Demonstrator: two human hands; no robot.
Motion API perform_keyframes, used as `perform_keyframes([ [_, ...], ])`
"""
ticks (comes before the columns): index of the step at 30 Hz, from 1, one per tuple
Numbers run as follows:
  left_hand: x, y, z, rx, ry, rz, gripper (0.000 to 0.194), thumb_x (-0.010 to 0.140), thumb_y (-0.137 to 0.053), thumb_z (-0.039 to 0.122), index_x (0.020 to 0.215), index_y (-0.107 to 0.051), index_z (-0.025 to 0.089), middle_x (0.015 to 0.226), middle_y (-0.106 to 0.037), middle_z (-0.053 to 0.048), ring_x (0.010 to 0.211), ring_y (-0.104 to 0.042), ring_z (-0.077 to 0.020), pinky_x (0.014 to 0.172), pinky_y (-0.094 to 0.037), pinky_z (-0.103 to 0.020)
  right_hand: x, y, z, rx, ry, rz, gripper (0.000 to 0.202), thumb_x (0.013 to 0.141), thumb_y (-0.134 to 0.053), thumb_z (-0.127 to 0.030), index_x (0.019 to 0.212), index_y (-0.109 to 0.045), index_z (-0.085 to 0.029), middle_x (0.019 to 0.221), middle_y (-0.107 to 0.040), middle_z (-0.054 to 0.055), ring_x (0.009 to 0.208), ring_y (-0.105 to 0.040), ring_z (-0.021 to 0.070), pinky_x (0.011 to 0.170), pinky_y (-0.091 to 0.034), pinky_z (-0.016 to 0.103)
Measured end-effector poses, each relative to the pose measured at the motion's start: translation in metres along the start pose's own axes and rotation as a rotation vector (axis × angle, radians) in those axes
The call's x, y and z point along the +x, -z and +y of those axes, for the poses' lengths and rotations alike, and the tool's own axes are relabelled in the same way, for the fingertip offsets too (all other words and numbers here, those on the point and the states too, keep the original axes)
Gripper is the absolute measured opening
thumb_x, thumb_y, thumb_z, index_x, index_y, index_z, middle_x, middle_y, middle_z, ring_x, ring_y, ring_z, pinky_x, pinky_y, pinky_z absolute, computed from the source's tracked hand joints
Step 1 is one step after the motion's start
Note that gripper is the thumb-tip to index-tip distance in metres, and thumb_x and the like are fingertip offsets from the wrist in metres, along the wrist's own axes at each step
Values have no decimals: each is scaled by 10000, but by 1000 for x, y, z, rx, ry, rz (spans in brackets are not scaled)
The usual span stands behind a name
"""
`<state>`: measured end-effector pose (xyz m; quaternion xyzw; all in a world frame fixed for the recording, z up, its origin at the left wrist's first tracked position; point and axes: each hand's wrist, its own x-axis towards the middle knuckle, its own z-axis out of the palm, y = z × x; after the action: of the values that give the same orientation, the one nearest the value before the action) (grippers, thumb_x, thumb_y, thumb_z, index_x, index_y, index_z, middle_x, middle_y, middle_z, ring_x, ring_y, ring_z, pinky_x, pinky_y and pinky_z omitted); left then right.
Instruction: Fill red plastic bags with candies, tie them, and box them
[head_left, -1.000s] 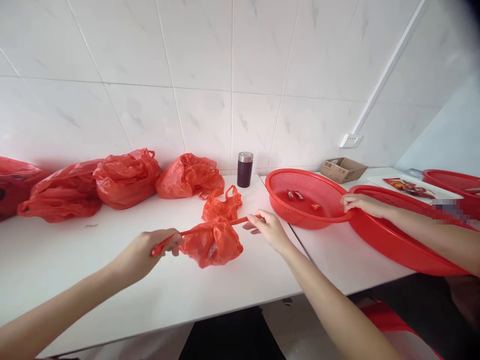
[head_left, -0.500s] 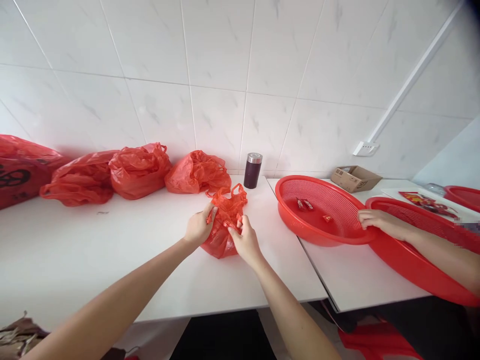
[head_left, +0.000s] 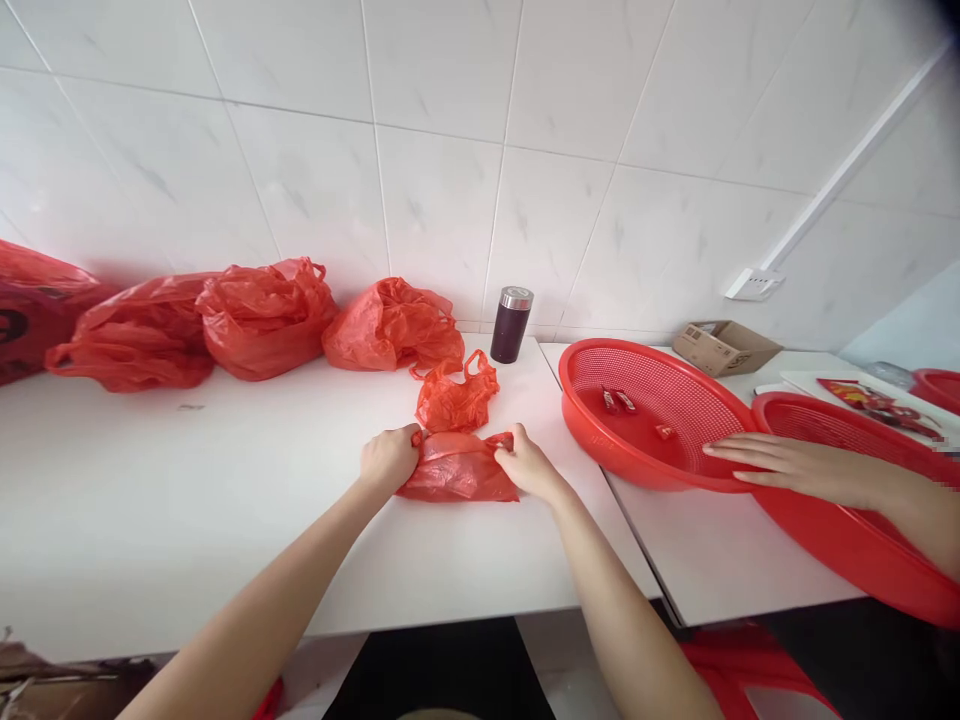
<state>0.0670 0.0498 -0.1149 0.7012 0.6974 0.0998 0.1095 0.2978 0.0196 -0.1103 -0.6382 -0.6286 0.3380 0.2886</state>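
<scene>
A small red plastic bag [head_left: 459,468] lies on the white table, its middle pulled wide and its handles [head_left: 456,395] standing up at the back. My left hand [head_left: 390,460] is closed on the bag's left side. On its right side, my right hand [head_left: 528,462] pinches the plastic between thumb and fingers. Something bulky fills the bag, but the red film hides what it is.
Several full red bags [head_left: 266,320] line the wall. A dark tumbler [head_left: 511,325] stands behind the small bag. Right: a red basket [head_left: 645,415] with a few small wrapped packets, another person's hand [head_left: 787,465] over its rim, a second red basket [head_left: 825,510], a cardboard box [head_left: 724,348].
My hands have moved apart, stretching the bag's body sideways between them; its handles are now free behind. The other person's hand has spread its fingers over the basket rim.
</scene>
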Motion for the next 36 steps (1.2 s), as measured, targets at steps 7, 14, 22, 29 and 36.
perform_keyframes([
  [7,-6,-7,4,105,-19,31,288,848,-366,211,955,-630,253,897,-715,-103,784,-664,-291,638,-411,-339,6,-36,-28,-269,10,132,345,860,-478,-577,906,-470,-235,911,-638,31,825,-598,206,645,-346,270],
  [14,-7,-13,-4,118,-10,59,275,891,-322,230,964,-585,256,957,-717,-60,747,-653,-261,593,-368,-316,10,-47,-16,-418,48,78,237,905,-486,-453,825,-480,-230,741,-625,5,663,-570,170,541,-248,248],
  [22,-7,-12,-4,118,-6,65,311,917,-299,326,926,-598,237,957,-712,-73,803,-644,-261,612,-355,-312,10,-44,-15,-423,71,83,212,906,-499,-417,815,-482,-226,722,-625,4,645,-564,160,534,-254,236],
  [29,-26,14,-45,44,198,3,426,911,-230,454,860,-606,259,873,-703,-103,746,-628,-301,589,-363,-333,-7,-42,2,-212,186,202,389,929,-413,-519,686,-423,-215,651,-603,4,585,-508,140,550,-269,236],
  [36,-53,36,-82,-141,300,-53,493,902,-217,545,657,-515,239,632,-618,-22,611,-576,-208,553,-413,-277,-5,-51,8,-128,213,254,357,946,-381,-438,669,-405,-214,603,-540,-14,533,-402,125,535,-257,235],
])
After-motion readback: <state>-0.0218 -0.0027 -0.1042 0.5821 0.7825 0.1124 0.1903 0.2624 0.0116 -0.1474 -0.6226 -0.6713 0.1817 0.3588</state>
